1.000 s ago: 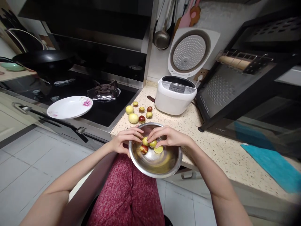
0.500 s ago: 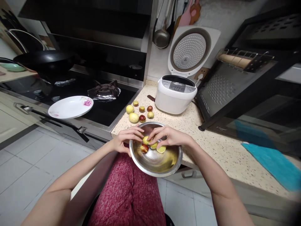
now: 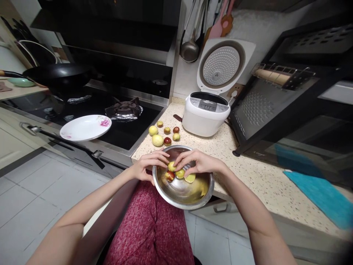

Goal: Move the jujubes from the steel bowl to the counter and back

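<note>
A round stainless steel bowl [image 3: 193,198] is tilted at the counter's edge above my lap. My left hand [image 3: 147,165] grips its left rim, fingers over the inside and thumb outside. Reaching into the bowl from the right, my right hand [image 3: 200,162] has its fingers and thumb around a yellow-green jujube [image 3: 180,174]. Beside it lie another yellow-green fruit [image 3: 171,166], a red-brown mottled jujube [image 3: 169,176] and a pale green-yellow piece [image 3: 190,178]. Behind the bowl, several jujubes [image 3: 167,141] and two pale yellow lemon-like fruits [image 3: 157,140] rest on the speckled counter [image 3: 242,180].
A white rice cooker [image 3: 205,116] stands with its lid up. On the left, a flowered white plate [image 3: 85,128] overhangs the stove's front, with a black wok [image 3: 60,75] behind. To the right are a dark oven-like appliance [image 3: 292,136] and a teal cloth [image 3: 317,195].
The view has shifted slightly, so the counter things sit a little lower. My left hand stays on the bowl; my right hand stays among the fruit, with hardly any movement.
</note>
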